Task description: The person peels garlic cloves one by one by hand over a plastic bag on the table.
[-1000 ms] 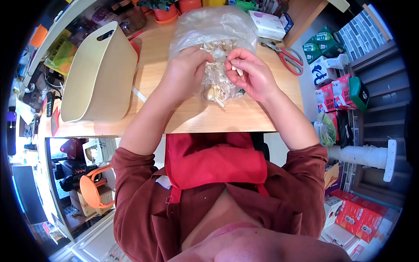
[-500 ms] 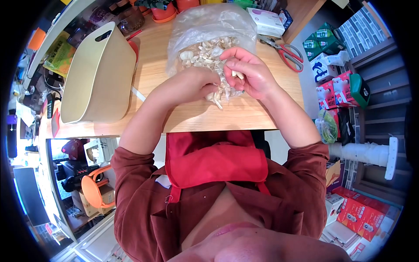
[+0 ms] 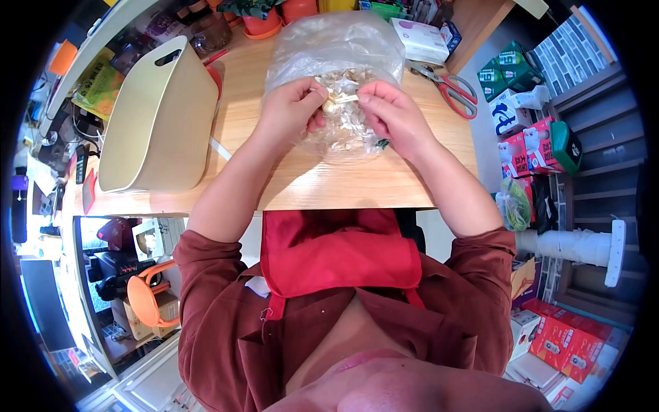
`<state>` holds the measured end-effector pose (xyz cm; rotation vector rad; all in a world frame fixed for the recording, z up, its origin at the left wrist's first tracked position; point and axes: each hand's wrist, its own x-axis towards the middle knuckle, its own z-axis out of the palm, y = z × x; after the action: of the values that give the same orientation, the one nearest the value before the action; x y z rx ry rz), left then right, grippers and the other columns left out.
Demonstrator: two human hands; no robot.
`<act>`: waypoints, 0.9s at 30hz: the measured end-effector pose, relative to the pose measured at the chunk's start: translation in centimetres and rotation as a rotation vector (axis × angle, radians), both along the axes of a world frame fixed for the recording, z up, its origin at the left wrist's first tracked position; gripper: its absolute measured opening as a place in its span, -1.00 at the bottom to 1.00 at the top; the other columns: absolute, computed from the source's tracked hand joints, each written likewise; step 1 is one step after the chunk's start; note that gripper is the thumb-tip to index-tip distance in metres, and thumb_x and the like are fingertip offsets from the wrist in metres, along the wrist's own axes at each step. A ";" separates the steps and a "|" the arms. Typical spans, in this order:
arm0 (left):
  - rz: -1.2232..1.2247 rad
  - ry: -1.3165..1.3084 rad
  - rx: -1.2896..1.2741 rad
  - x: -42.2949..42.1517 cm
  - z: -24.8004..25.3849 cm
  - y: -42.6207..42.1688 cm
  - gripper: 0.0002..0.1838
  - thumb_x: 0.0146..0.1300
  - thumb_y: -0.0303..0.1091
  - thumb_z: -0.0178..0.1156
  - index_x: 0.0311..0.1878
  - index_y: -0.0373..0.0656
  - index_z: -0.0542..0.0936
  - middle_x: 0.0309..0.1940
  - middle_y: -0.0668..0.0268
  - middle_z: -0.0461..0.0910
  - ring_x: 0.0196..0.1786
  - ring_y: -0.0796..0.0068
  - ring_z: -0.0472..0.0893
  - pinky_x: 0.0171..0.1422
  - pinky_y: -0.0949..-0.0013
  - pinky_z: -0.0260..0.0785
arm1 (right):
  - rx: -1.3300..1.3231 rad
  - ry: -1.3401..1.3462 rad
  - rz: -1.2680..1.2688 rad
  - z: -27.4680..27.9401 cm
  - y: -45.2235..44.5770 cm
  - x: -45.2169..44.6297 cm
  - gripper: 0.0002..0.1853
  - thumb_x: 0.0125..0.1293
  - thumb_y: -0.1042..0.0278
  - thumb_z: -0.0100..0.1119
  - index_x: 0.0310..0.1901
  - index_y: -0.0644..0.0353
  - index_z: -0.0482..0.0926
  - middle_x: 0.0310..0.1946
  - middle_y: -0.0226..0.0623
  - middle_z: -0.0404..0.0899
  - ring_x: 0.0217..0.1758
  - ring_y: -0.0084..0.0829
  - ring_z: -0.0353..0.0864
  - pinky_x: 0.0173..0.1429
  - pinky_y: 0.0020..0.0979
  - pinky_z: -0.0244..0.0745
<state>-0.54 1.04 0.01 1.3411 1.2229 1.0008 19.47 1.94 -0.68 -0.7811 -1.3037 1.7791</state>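
Observation:
My left hand (image 3: 294, 108) is closed in a pinch on a pale garlic clove (image 3: 330, 107) above the clear plastic bag (image 3: 329, 41). My right hand (image 3: 397, 118) faces it, thumb and fingers pinching a whitish strip of garlic skin (image 3: 348, 98) that reaches toward the clove. Whether strip and clove are joined is too small to tell. Under both hands, loose garlic skins (image 3: 349, 130) lie spread on the bag. My fingers hide part of the pile.
A tall cream bin (image 3: 154, 117) stands on the wooden table (image 3: 309, 185) at the left. Red-handled scissors (image 3: 453, 93) lie at the right, near a white box (image 3: 420, 38). Potted plants (image 3: 261, 20) line the back. Packaged goods (image 3: 528, 147) are stacked beyond the table's right edge.
Both hands have risen away from the table's front edge. My left hand has turned, showing its thumb and the clove. My right hand has lowered its raised forefinger into a pinch.

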 end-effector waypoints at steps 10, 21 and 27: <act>-0.074 -0.178 0.122 1.0 -0.8 -0.4 -0.86 0.28 -0.39 0.01 -0.29 -0.28 0.44 -0.60 0.30 0.50 -0.58 0.59 0.51 -0.51 0.54 0.37 | 0.391 -0.445 -0.101 -1.0 -0.9 -1.8 -0.67 0.28 0.11 0.06 -0.17 0.26 0.47 -0.39 -0.34 0.56 -0.31 -0.57 0.50 -0.18 -0.51 0.39; -0.082 0.145 0.193 1.3 0.1 -1.1 -0.78 0.30 -0.35 0.01 -0.08 -0.26 0.41 -0.60 0.35 0.48 -0.56 0.63 0.48 -0.50 0.54 0.34 | 0.408 -0.523 -0.093 -2.2 0.0 -1.5 -0.79 0.29 0.29 -0.03 -0.14 0.21 0.45 -0.42 -0.29 0.52 -0.33 -0.43 0.51 -0.21 -0.43 0.37; -0.105 0.278 0.308 1.2 -0.3 -0.8 -0.72 0.32 -0.34 -0.05 0.04 -0.22 0.38 -0.61 0.38 0.44 -0.59 0.66 0.44 -0.51 0.53 0.31 | 0.313 -0.485 -0.030 -1.9 -0.2 -1.3 -0.87 0.30 0.37 -0.04 -0.23 0.22 0.44 -0.51 -0.45 0.44 -0.43 -0.60 0.39 -0.30 -0.51 0.32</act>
<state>0.66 0.25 -0.25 1.8157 1.2189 0.9780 18.17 1.76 -2.58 -1.0815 -1.8194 1.3551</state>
